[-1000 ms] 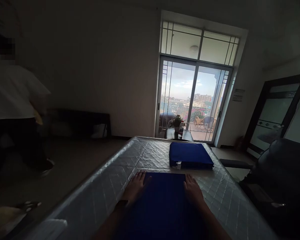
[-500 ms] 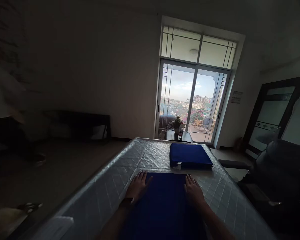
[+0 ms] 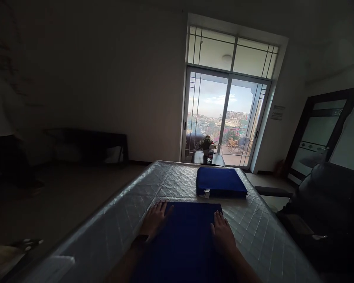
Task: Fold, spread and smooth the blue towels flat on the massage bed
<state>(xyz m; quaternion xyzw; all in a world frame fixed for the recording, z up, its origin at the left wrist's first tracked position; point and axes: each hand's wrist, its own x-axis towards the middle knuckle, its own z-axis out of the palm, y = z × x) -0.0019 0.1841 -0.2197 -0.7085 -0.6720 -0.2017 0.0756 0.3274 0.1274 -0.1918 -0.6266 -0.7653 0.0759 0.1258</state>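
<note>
A dark blue folded cloth [image 3: 188, 243] lies flat in front of me on a silvery quilted table cover [image 3: 129, 220]. My left hand [image 3: 156, 218] rests along its far left edge, fingers stretched out and a dark band on the wrist. On the far right edge lies my right hand [image 3: 222, 232], its fingers extended flat. Just beyond sits a second blue folded bundle [image 3: 221, 181], thicker, with a small white tag at its near side. The near end of the cloth runs out of view.
A person [image 3: 2, 118] stands in the dim left side. A black chair [image 3: 330, 212] is at the right of the table. Beyond the far edge stand a potted plant [image 3: 207, 143] and a small dark table [image 3: 200, 158] before the glass doors. A pale object [image 3: 57, 267] lies near left.
Both hands stay on the cloth. My right hand has slid slightly nearer to me along its right edge. The view has shifted a little, and the person at left has moved left.
</note>
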